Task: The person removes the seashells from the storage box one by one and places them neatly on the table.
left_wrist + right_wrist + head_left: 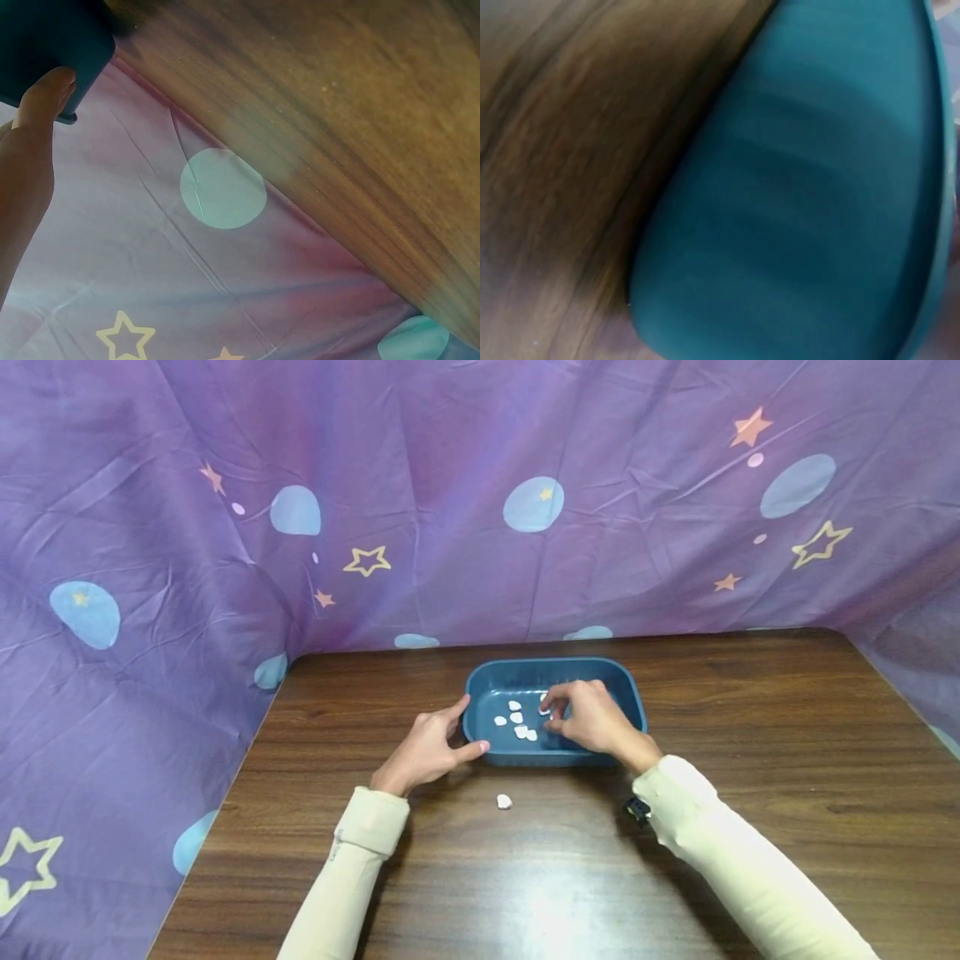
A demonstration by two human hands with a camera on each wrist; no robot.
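A blue plastic bin (551,758) sits on the wooden table near its back edge. Several small, flat white pebble-like pieces (516,717) lie scattered on its floor, mostly toward the left. My left hand (427,747) is at the bin's left end, thumb and forefinger spread and touching its rim; one digit also shows against the bin's outer wall in the left wrist view. My right hand (588,717) reaches down inside the bin with curled fingers, pinching a small white piece (551,717) at its fingertips. Another white piece (504,802) lies on the table in front of the bin.
The brown wooden table (750,727) extends to both sides of the bin and in front. A purple curtain with stars and blue spots (465,527) hangs right behind the table and along its left side. A small black device (637,810) shows under the right cuff.
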